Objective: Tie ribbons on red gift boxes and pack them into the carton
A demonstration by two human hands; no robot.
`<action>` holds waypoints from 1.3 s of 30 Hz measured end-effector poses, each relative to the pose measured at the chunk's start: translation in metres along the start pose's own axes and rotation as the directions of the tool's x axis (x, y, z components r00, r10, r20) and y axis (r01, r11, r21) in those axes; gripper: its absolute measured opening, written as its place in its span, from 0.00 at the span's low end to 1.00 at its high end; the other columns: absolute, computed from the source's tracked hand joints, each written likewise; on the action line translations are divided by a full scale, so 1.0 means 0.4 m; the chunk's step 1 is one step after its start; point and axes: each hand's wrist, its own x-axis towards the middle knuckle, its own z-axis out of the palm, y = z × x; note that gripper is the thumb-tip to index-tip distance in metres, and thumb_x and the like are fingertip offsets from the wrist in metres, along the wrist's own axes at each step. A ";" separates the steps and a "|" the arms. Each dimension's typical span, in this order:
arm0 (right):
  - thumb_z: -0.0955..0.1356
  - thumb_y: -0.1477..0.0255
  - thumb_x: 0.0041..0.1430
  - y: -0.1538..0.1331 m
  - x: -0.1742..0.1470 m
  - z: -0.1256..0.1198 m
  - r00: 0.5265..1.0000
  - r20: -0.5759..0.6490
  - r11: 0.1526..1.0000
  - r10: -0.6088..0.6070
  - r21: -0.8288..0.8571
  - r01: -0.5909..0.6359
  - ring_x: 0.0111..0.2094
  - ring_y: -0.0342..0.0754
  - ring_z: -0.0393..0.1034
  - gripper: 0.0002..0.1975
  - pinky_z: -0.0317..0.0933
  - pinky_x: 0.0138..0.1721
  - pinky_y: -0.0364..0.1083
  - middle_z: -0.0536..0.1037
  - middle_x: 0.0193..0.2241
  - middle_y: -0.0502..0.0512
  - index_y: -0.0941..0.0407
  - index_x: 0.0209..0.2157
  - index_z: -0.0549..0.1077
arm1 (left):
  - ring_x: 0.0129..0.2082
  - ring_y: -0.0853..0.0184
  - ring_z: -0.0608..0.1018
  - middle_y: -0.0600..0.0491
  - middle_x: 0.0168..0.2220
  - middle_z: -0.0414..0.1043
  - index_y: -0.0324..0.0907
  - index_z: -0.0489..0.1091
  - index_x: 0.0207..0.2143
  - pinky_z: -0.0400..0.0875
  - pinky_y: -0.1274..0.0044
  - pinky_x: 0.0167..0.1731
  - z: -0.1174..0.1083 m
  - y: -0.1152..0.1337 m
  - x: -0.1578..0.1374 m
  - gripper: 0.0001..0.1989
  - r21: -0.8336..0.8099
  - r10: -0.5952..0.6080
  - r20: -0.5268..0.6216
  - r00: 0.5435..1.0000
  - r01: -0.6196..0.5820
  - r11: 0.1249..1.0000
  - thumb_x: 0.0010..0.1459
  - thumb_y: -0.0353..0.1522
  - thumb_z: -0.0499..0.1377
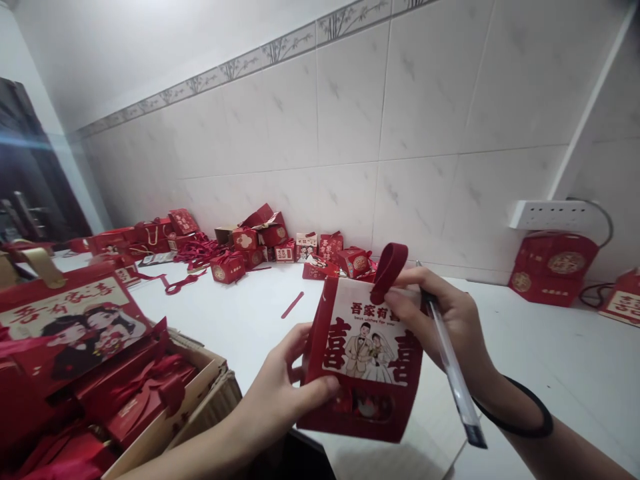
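A red gift box [365, 413] with a white panel, a drawn wedding couple and large red characters is held up over the table. My left hand [295, 387] grips its lower left side, thumb pressed on the front. With thumb and fingers, my right hand [440, 313] pinches the box's top by the red ribbon loop [393, 263]. A clear pen [453, 367] with a dark end is also tucked in my right hand, slanting down along it. Through a small window low on the box, red and pale contents show. Under the box lies a pale sheet [400, 460].
A cardboard carton [200, 400] full of red gift boxes stands at the left. Several small red boxes [227, 267] and ribbons [200, 250] lie along the tiled wall. A red strip [293, 305] rests mid-table. At right, a red box [553, 270] stands under a power strip [550, 215].
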 end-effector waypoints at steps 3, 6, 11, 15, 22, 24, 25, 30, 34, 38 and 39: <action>0.66 0.70 0.57 -0.004 0.000 -0.003 1.000 0.012 1.000 0.014 0.025 -0.015 0.20 0.39 0.63 0.03 0.60 0.19 0.38 0.72 0.25 0.47 0.54 0.32 0.70 | 0.49 0.58 0.71 0.49 0.51 0.67 0.47 0.61 0.49 0.70 0.66 0.44 0.007 0.007 -0.003 0.23 -0.091 -0.043 0.071 0.997 0.049 0.995 0.51 0.36 0.61; 0.66 0.69 0.57 -0.006 0.000 -0.006 0.997 0.051 0.995 0.064 0.069 -0.068 0.23 0.40 0.66 0.04 0.62 0.21 0.38 0.73 0.26 0.48 0.55 0.32 0.70 | 0.49 0.58 0.71 0.49 0.51 0.66 0.47 0.61 0.48 0.70 0.65 0.44 0.011 0.012 -0.005 0.21 -0.135 -0.067 0.110 0.992 0.081 0.987 0.51 0.36 0.61; 0.67 0.68 0.57 -0.005 -0.003 -0.005 0.985 0.091 0.980 0.147 0.123 -0.158 0.18 0.39 0.62 0.06 0.59 0.18 0.38 0.70 0.21 0.46 0.55 0.31 0.68 | 0.49 0.59 0.71 0.49 0.51 0.66 0.47 0.60 0.48 0.70 0.66 0.44 0.007 0.003 -0.007 0.21 -0.105 -0.050 0.090 0.995 0.060 0.993 0.52 0.35 0.61; 0.67 0.67 0.57 -0.003 -0.003 -0.004 0.989 0.079 0.985 0.128 0.102 -0.136 0.20 0.40 0.62 0.07 0.59 0.18 0.38 0.71 0.23 0.48 0.55 0.30 0.68 | 0.49 0.58 0.71 0.48 0.51 0.66 0.46 0.59 0.50 0.68 0.64 0.45 0.007 -0.004 -0.008 0.24 -0.094 -0.051 0.081 0.995 0.058 0.994 0.51 0.36 0.61; 0.69 0.65 0.54 0.039 0.014 -0.018 0.976 -0.173 0.986 0.136 0.117 -0.116 0.21 0.42 0.61 0.08 0.58 0.19 0.40 0.68 0.23 0.48 0.53 0.32 0.69 | 0.54 0.57 0.66 0.46 0.55 0.60 0.47 0.54 0.54 0.63 0.64 0.52 0.009 -0.004 -0.008 0.32 -0.019 0.092 0.076 0.993 -0.090 0.996 0.47 0.37 0.64; 0.69 0.65 0.55 0.052 0.023 -0.017 0.964 -0.193 0.958 0.185 0.253 -0.133 0.23 0.43 0.63 0.07 0.60 0.21 0.41 0.68 0.24 0.48 0.52 0.33 0.69 | 0.54 0.58 0.65 0.47 0.56 0.59 0.48 0.53 0.54 0.62 0.67 0.53 0.006 -0.005 -0.005 0.33 0.018 0.134 0.017 0.991 -0.134 0.991 0.47 0.35 0.64; 0.68 0.66 0.55 0.056 0.027 -0.016 0.960 -0.187 0.938 0.208 0.316 -0.142 0.23 0.43 0.63 0.06 0.61 0.22 0.42 0.67 0.24 0.48 0.52 0.32 0.69 | 0.54 0.58 0.65 0.47 0.55 0.59 0.48 0.53 0.54 0.63 0.67 0.52 0.004 -0.006 -0.004 0.33 0.035 0.146 -0.021 0.989 -0.145 0.989 0.47 0.34 0.64; 0.69 0.68 0.52 0.059 0.040 -0.008 0.943 -0.165 0.872 0.287 0.452 -0.186 0.23 0.43 0.61 0.05 0.61 0.22 0.42 0.66 0.23 0.49 0.52 0.28 0.69 | 0.52 0.57 0.68 0.46 0.52 0.63 0.47 0.54 0.53 0.65 0.67 0.50 0.000 -0.006 -0.002 0.33 0.094 0.183 -0.126 0.975 -0.172 0.981 0.46 0.30 0.64; 0.71 0.67 0.51 0.060 0.040 -0.010 0.943 -0.148 0.851 0.297 0.489 -0.191 0.23 0.42 0.61 0.07 0.60 0.22 0.41 0.66 0.24 0.48 0.52 0.28 0.69 | 0.49 0.58 0.70 0.46 0.50 0.65 0.45 0.54 0.53 0.67 0.67 0.48 0.007 0.002 -0.002 0.32 0.113 0.174 -0.129 0.976 -0.159 0.981 0.46 0.28 0.63; 0.71 0.65 0.51 0.077 0.043 -0.006 0.966 -0.088 0.831 0.242 0.532 -0.159 0.25 0.43 0.63 0.08 0.62 0.24 0.41 0.68 0.25 0.48 0.52 0.29 0.69 | 0.49 0.59 0.69 0.47 0.51 0.63 0.46 0.54 0.53 0.65 0.69 0.49 0.002 0.003 0.001 0.35 0.235 0.248 -0.212 0.945 -0.197 0.952 0.43 0.27 0.64; 0.71 0.65 0.52 0.085 0.044 -0.003 0.973 -0.079 0.826 0.217 0.545 -0.140 0.26 0.42 0.63 0.08 0.63 0.26 0.41 0.69 0.25 0.47 0.52 0.30 0.69 | 0.50 0.60 0.69 0.48 0.51 0.63 0.47 0.54 0.53 0.64 0.69 0.50 -0.001 0.002 0.002 0.35 0.293 0.293 -0.236 0.926 -0.219 0.930 0.43 0.27 0.65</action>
